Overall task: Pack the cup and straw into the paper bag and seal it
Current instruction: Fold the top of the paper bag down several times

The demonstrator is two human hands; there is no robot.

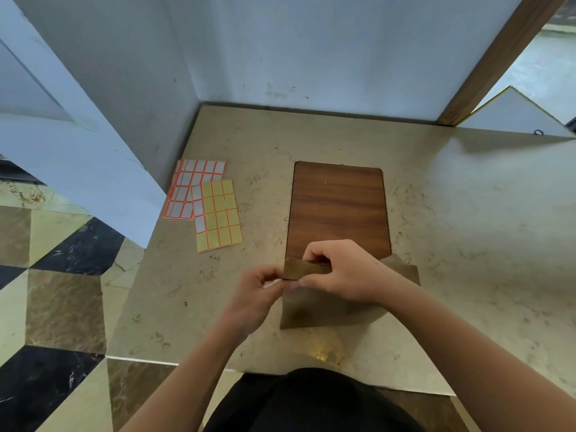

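At lower centre, the paper bag [327, 310] appears packed, its top folded over and pinched by the right hand [339, 272]. A small white piece, seemingly a sticker, is pinched by the left hand [258, 291]; sealing remains. Cup and straw are unseen.

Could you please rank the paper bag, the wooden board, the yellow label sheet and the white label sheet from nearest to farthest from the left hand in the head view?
1. Paper bag: touching the left hand at its folded top.
2. Wooden board: just beyond the bag, up and right.
3. Yellow label sheet: up and left on the table.
4. White label sheet: farthest, behind the yellow one.
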